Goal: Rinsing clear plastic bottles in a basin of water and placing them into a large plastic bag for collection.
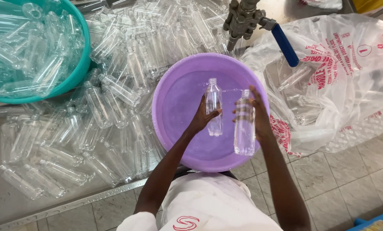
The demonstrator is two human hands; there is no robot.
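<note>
Open room is lying mostly inside the purple basin (174, 107) at centre frame, where its left half and near rim are showing bare. Both hands, the left hand (202, 117) and right hand (260, 115), each gripping a clear bottle, are taking up its right half. A metal tap (242, 19) with a blue handle (284, 45) is hanging over the far rim. Heaped empty bottles (84, 137) are crowding the left side, a plastic bag (341, 81) the right. Tiled floor (349, 179) is staying open at lower right.
</note>
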